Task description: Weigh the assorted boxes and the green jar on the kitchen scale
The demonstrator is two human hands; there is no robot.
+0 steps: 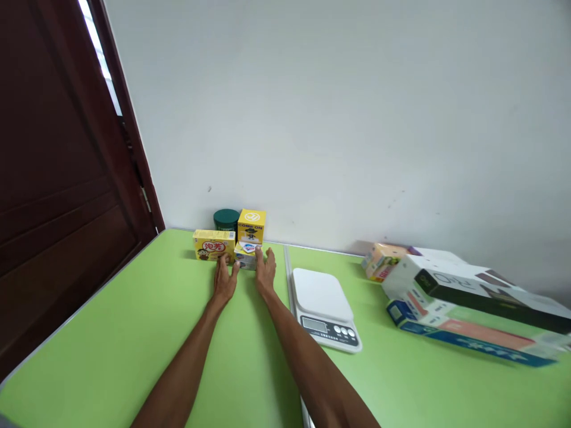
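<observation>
My left hand (225, 279) rests at the front of a yellow snack box (213, 246), fingers by its lower right corner. Its thumb is apart, pointing at a small white box (246, 257) with a blue and red logo. On the other side of that white box is my right hand (266, 270), thumb at its right front corner and fingers spread. Whether either hand presses on the boxes I cannot tell. Right behind the white box stands a yellow cube-shaped box (251, 226). A jar with a dark green lid (226, 217) is partly hidden behind the snack box.
A white kitchen scale (323, 297) lies right of my right forearm, beside a metal strip (288, 267) across the green table (134, 333). Several stacked cartons (482, 315) and a small orange-pink pack (384, 260) are farther right. A wall backs the table; a dark door (57, 148) stands left.
</observation>
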